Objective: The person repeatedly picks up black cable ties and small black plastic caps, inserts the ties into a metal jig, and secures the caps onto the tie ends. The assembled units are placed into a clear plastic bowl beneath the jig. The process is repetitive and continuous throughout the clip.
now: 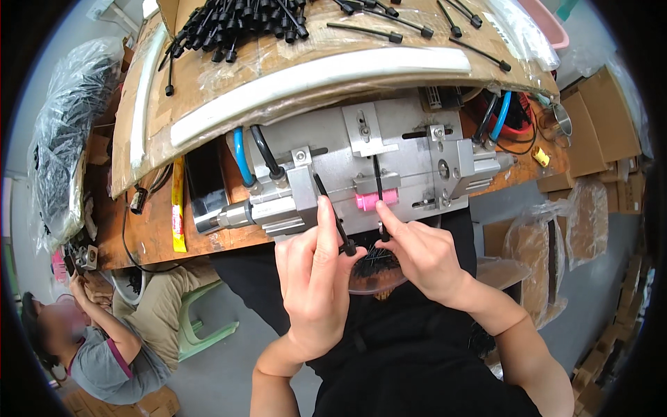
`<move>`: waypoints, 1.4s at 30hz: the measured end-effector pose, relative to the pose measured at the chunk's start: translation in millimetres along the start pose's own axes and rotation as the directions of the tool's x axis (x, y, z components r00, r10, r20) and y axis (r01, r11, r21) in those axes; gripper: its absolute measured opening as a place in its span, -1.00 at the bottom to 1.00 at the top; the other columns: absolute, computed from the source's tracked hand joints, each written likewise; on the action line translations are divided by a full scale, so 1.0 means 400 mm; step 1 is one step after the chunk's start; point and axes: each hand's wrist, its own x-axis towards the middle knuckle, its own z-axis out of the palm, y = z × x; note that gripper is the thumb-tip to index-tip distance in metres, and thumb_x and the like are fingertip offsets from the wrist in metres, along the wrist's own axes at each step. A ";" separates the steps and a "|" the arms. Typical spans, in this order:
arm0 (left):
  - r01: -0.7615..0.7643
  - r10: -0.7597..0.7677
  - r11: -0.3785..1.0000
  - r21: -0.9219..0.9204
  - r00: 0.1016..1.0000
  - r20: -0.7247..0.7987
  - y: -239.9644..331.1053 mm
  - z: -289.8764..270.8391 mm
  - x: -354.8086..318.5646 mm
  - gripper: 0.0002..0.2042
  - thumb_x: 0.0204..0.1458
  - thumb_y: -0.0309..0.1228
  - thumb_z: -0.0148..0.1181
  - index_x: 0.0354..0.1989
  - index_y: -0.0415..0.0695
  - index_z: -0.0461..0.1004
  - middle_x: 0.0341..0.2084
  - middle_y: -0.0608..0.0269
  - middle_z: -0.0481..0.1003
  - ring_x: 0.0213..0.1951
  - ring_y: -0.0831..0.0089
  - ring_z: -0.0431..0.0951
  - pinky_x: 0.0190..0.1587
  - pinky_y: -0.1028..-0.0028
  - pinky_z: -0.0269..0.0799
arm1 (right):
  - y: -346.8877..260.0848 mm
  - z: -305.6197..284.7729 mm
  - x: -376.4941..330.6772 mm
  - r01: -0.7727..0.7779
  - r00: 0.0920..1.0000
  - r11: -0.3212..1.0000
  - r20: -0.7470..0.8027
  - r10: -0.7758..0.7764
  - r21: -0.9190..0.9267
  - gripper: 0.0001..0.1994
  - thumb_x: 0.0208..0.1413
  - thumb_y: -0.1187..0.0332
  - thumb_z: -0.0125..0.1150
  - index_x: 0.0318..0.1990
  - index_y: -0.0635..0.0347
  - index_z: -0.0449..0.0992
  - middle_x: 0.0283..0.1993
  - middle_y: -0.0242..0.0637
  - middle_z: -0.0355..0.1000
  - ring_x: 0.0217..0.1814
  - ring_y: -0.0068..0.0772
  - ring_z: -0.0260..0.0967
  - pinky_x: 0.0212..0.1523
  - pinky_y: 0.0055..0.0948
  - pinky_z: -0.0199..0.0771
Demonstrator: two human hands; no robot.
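Note:
My left hand (311, 288) is closed on a thin black rod (332, 208), pinching its knobbed lower end between thumb and fingers. The rod slants up and to the left, in front of the left clamp block (303, 189). My right hand (429, 258) pinches the near end of a second black rod (377, 170). That rod lies lengthwise across a pink block (366, 201) and a small metal rest at the middle of a grey metal fixture (333, 149). The right index fingertip touches the rod at the pink block.
A cardboard-covered shelf (278, 90) above the fixture bears a heap of black knobbed rods (243, 24) and several loose ones. Blue and black air hoses (240, 156) run to the fixture. A plastic bowl (379, 281) sits below my hands. At left, another person (114, 354) works seated.

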 end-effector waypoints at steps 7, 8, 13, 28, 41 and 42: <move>0.051 -0.051 0.999 0.004 0.998 0.028 -0.012 -0.004 -0.004 -0.25 -0.28 -0.68 0.39 0.25 -0.30 0.34 -0.42 0.25 0.36 -0.33 0.33 0.32 -0.22 0.39 0.33 | -0.018 -0.106 0.095 0.096 0.995 0.991 0.032 -0.093 -0.097 -0.51 -0.03 0.47 0.33 0.14 0.25 0.45 -0.42 -0.28 0.42 -0.47 -0.38 0.45 -0.51 -0.41 0.44; 0.058 -0.058 0.998 0.002 0.998 0.032 -0.014 -0.009 -0.005 -0.25 -0.29 -0.69 0.40 0.24 -0.31 0.33 -0.39 0.23 0.38 -0.32 0.32 0.33 -0.22 0.39 0.32 | -0.005 -0.124 0.154 0.167 0.984 0.980 -0.044 -0.173 -0.113 -0.59 -0.01 0.46 0.32 0.06 0.19 0.51 -0.40 -0.28 0.43 -0.46 -0.37 0.45 -0.51 -0.40 0.44; 0.031 -0.026 0.996 -0.078 0.998 0.064 -0.003 -0.007 0.011 -0.22 -0.32 -0.72 0.41 0.24 -0.33 0.33 -0.31 0.19 0.43 -0.28 0.30 0.36 -0.20 0.39 0.31 | 0.129 -0.147 0.559 0.212 0.921 0.839 -0.185 -0.343 -0.501 -0.92 0.00 0.45 0.27 -0.34 0.21 0.56 -0.38 -0.19 0.48 -0.34 -0.20 0.45 -0.30 -0.30 0.44; 0.055 -0.044 0.995 -0.089 0.992 0.117 -0.024 -0.020 0.025 -0.25 -0.31 -0.68 0.41 0.24 -0.28 0.35 -0.40 0.25 0.38 -0.32 0.35 0.35 -0.21 0.41 0.34 | 0.274 -0.075 0.844 -0.071 0.996 0.810 -0.089 0.023 -0.582 -0.81 0.05 0.37 0.09 -0.29 0.24 0.59 -0.27 -0.01 0.56 -0.17 -0.01 0.55 -0.19 -0.13 0.54; 0.058 -0.036 0.989 -0.135 0.986 0.163 -0.024 -0.018 0.023 -0.26 -0.32 -0.68 0.41 0.21 -0.26 0.39 -0.39 0.26 0.40 -0.32 0.37 0.36 -0.21 0.42 0.32 | 0.247 -0.039 0.888 -0.249 0.967 0.817 -0.176 0.183 -0.520 -0.80 -0.04 0.37 0.16 -0.29 0.23 0.61 -0.26 -0.03 0.57 -0.16 -0.05 0.56 -0.17 -0.14 0.55; 0.059 -0.033 0.987 -0.150 0.985 0.169 -0.024 -0.019 0.022 -0.26 -0.32 -0.68 0.41 0.21 -0.25 0.39 -0.39 0.26 0.40 -0.32 0.36 0.36 -0.21 0.42 0.32 | 0.231 -0.066 0.865 -0.230 0.973 0.822 -0.119 0.196 -0.521 -0.79 -0.06 0.38 0.17 -0.27 0.24 0.61 -0.25 -0.02 0.57 -0.15 -0.05 0.56 -0.16 -0.14 0.55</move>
